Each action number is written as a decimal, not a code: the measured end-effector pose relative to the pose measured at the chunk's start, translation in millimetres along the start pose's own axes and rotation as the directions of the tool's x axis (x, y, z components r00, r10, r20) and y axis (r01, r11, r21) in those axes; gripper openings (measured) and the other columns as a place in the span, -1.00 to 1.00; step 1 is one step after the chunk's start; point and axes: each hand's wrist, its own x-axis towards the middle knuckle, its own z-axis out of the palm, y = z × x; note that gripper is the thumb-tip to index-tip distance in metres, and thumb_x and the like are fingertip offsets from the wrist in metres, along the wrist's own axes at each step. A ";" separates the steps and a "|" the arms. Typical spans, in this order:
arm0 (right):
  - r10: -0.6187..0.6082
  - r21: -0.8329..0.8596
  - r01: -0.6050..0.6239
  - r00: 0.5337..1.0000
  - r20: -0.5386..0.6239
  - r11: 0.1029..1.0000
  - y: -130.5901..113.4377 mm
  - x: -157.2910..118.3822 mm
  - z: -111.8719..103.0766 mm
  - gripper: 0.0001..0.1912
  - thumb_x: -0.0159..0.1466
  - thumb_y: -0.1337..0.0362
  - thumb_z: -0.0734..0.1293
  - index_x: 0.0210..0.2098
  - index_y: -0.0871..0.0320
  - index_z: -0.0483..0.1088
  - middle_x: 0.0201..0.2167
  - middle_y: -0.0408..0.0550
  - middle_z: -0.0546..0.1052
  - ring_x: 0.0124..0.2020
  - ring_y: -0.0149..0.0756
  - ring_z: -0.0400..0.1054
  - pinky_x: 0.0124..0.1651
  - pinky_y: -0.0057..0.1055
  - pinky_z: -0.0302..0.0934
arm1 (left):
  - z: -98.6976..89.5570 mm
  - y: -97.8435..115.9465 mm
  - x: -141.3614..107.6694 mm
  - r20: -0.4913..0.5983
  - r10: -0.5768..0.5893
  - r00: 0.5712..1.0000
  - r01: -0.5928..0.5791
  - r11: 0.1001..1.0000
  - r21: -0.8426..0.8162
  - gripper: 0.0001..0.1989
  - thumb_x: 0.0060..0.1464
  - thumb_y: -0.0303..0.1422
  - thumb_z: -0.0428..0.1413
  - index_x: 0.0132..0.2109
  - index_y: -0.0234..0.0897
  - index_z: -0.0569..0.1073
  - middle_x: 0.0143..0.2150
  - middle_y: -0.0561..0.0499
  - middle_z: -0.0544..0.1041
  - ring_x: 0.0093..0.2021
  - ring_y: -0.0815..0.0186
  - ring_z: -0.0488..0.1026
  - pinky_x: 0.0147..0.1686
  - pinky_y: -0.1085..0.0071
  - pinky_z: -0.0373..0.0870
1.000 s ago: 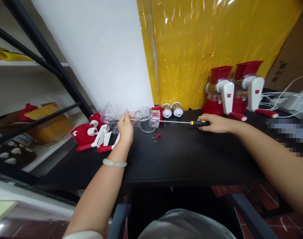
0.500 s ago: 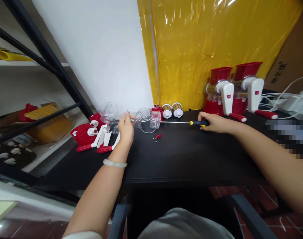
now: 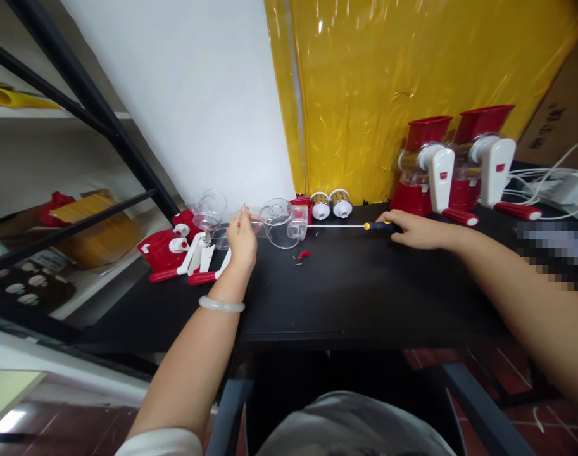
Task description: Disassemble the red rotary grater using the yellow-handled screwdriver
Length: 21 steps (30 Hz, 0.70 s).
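My right hand [image 3: 414, 229] rests low over the black tabletop, its fingers closed on the dark, yellow-trimmed handle of a screwdriver [image 3: 336, 226]. The long shaft points left and its end meets a clear plastic housing [image 3: 283, 235] with a red part at its right side. My left hand [image 3: 242, 237] is at the housing's left, thumb and fingers pinched together and pointing up. Something small may be at those fingertips; I cannot make it out. Just in front of the housing lie a small red piece [image 3: 304, 254] and tiny metal pins [image 3: 298, 263].
Two metal grater drums [image 3: 340, 204] stand behind the screwdriver. Red bases with white cranks [image 3: 194, 256] lie to the left, near another clear part [image 3: 210, 209]. Two assembled red-and-white rotary graters [image 3: 426, 168] stand at the right, beside white cables [image 3: 545, 180].
The view has shifted slightly, so things sit a little higher in the picture. Both hands keep nearly the same places, the right still on the screwdriver.
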 end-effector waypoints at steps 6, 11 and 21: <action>-0.032 0.008 0.033 0.999 -0.019 0.999 9.0 1.6 3.8 -0.58 0.08 0.29 0.32 -0.04 0.02 0.46 -0.08 0.00 0.57 -0.04 -0.03 0.48 0.07 -0.10 0.34 | 0.7 0.1 0.2 0.002 0.004 1.000 -0.004 1.000 0.017 -0.58 0.16 0.01 0.12 -0.39 -0.28 0.45 -0.28 -0.09 0.49 -0.15 0.23 0.50 -0.25 0.40 0.52; -0.104 -0.037 0.100 0.984 -0.146 0.994 15.4 6.3 2.1 -0.54 0.04 0.22 0.40 -0.03 -0.01 0.52 -0.01 -0.04 0.59 0.01 -0.03 0.48 0.09 -0.12 0.34 | 0.4 1.8 -0.4 -0.010 -0.008 1.000 0.008 1.000 -0.002 -0.58 0.15 0.02 0.13 -0.38 -0.27 0.43 -0.30 -0.06 0.47 -0.16 0.23 0.51 -0.25 0.40 0.52; 0.016 0.106 0.007 0.976 -0.215 0.994 -15.9 -1.7 -4.9 -0.58 0.15 -0.17 0.40 -0.33 0.06 0.42 -0.43 -0.08 0.55 -0.36 -0.17 0.45 -0.25 -0.29 0.26 | -6.0 18.5 15.2 -0.003 -0.103 0.995 0.103 0.991 -0.086 -0.61 0.11 -0.01 0.15 -0.39 -0.29 0.42 -0.36 -0.05 0.50 -0.27 0.29 0.50 -0.34 0.42 0.50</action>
